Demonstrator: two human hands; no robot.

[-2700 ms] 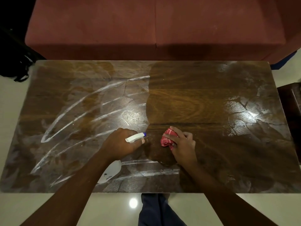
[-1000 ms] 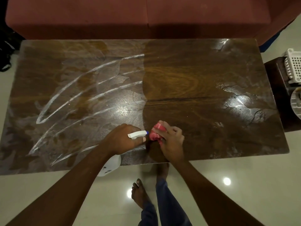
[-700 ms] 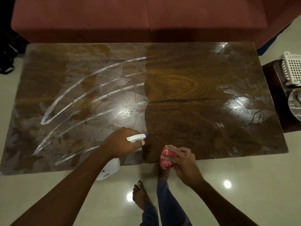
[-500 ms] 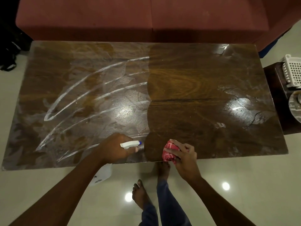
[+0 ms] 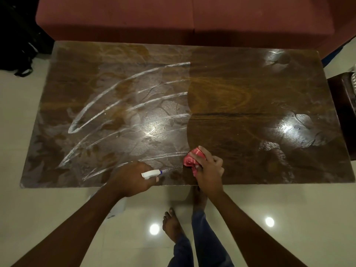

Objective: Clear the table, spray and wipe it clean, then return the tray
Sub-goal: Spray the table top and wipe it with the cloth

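Note:
A glossy brown wooden table (image 5: 240,93) fills the view, its left half streaked with white spray arcs and its middle wiped dark. My left hand (image 5: 131,179) grips a white spray bottle (image 5: 151,174) with a blue nozzle tip, at the table's near edge; the bottle's body hangs below my forearm, mostly hidden. My right hand (image 5: 209,170) presses a bunched red cloth (image 5: 192,159) onto the table just right of the nozzle.
A red sofa (image 5: 192,18) runs along the table's far side. A dark side table (image 5: 342,105) with a white item at the frame edge stands to the right. A black bag (image 5: 17,45) lies far left. My bare feet (image 5: 171,224) stand on pale tile.
My right hand has slid the red cloth from the near edge forward onto the table and slightly left. The left hand with the bottle stays near the edge. The view shifted right.

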